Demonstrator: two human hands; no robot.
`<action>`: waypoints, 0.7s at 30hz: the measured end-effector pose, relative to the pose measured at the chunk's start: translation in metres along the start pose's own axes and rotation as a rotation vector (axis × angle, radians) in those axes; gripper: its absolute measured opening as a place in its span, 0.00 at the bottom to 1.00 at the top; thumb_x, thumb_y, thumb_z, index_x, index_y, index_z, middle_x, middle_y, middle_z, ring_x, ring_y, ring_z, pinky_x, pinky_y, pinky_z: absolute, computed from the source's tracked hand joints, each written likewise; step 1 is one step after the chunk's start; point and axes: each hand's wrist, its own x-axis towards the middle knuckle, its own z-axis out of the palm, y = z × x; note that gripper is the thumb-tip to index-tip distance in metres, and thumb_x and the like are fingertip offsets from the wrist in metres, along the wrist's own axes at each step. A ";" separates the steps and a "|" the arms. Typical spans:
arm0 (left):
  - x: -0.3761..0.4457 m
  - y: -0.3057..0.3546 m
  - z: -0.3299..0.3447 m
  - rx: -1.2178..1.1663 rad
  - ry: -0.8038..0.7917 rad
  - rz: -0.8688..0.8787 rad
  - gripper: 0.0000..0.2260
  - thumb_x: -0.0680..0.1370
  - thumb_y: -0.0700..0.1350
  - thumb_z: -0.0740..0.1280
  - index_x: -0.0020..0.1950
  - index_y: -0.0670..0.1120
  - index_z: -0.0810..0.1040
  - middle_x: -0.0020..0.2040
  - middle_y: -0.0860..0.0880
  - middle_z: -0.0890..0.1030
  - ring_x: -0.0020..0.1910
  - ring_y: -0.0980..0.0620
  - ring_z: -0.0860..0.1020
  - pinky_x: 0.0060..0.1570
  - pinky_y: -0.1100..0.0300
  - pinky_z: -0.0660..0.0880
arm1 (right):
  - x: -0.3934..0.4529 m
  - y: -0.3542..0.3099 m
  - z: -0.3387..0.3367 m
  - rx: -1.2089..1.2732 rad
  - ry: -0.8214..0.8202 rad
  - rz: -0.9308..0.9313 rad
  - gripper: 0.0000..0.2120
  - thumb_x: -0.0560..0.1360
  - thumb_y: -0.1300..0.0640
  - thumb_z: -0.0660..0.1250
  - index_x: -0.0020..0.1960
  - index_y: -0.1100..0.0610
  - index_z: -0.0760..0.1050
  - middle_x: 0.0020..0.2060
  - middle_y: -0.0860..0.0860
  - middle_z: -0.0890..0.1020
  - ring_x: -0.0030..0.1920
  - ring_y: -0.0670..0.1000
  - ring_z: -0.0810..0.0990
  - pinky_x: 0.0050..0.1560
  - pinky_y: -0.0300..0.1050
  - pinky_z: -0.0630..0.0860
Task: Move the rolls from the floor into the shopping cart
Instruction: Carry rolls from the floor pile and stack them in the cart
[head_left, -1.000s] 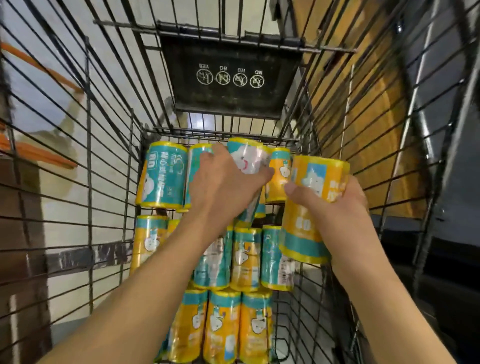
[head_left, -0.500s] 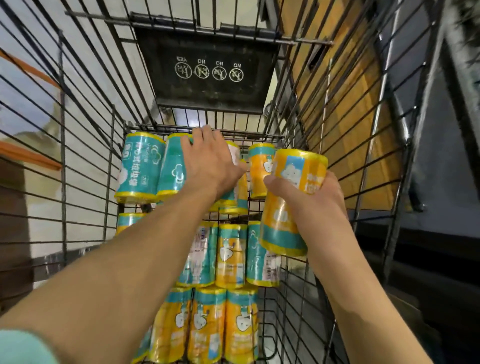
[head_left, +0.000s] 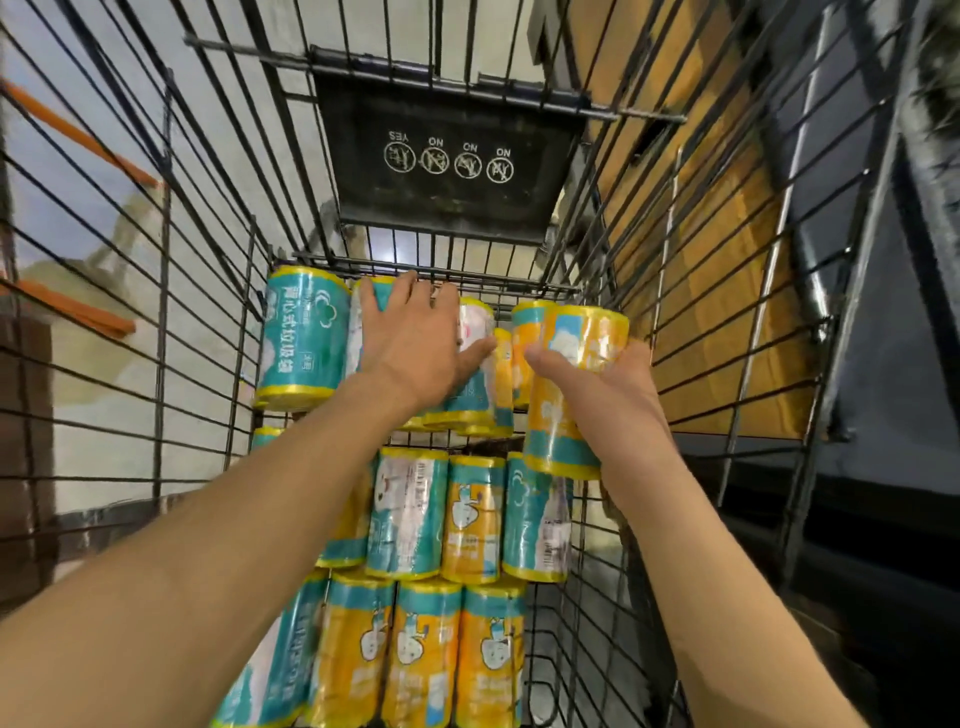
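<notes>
I look down into a black wire shopping cart (head_left: 208, 332) stacked with yellow-and-teal rolls in rows (head_left: 410, 514). My left hand (head_left: 415, 348) lies on a white-and-teal roll (head_left: 475, 325) in the top row, fingers stretched over it, thumb spread to the right. A teal roll (head_left: 304, 343) sits just left of that hand. My right hand (head_left: 618, 389) grips a yellow roll with a teal band (head_left: 569, 364), held upright at the right end of the top row, close to the cart's right wall.
A black flap with white pictograms (head_left: 447, 156) hangs on the cart's far end. The lowest row of rolls (head_left: 426, 649) lies nearest me. Wooden panels (head_left: 727, 260) show through the right wall, orange shelf rails (head_left: 78, 312) through the left.
Both hands have moved deeper towards the cart's far end. The left hand's roll went down into the top row and its fingers straightened over it. The right hand still holds its roll.
</notes>
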 end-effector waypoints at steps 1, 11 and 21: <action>-0.002 -0.002 -0.002 -0.024 0.006 0.011 0.33 0.78 0.71 0.54 0.73 0.49 0.66 0.72 0.45 0.71 0.76 0.43 0.61 0.75 0.34 0.51 | 0.006 -0.001 0.005 -0.036 -0.003 -0.004 0.49 0.58 0.30 0.76 0.69 0.52 0.60 0.65 0.52 0.76 0.66 0.58 0.76 0.63 0.63 0.76; -0.013 -0.027 -0.014 -0.052 -0.031 0.203 0.29 0.80 0.61 0.61 0.76 0.48 0.63 0.73 0.47 0.70 0.76 0.44 0.61 0.76 0.36 0.52 | 0.057 0.002 0.042 -0.290 0.063 -0.045 0.32 0.77 0.45 0.70 0.73 0.58 0.62 0.66 0.60 0.76 0.65 0.62 0.77 0.62 0.55 0.76; -0.037 -0.034 -0.026 0.062 -0.154 0.297 0.26 0.80 0.55 0.61 0.76 0.48 0.61 0.73 0.46 0.70 0.74 0.44 0.64 0.75 0.38 0.56 | 0.035 -0.007 0.026 -0.740 0.010 -0.396 0.20 0.80 0.51 0.64 0.71 0.54 0.69 0.65 0.58 0.74 0.65 0.60 0.74 0.60 0.52 0.72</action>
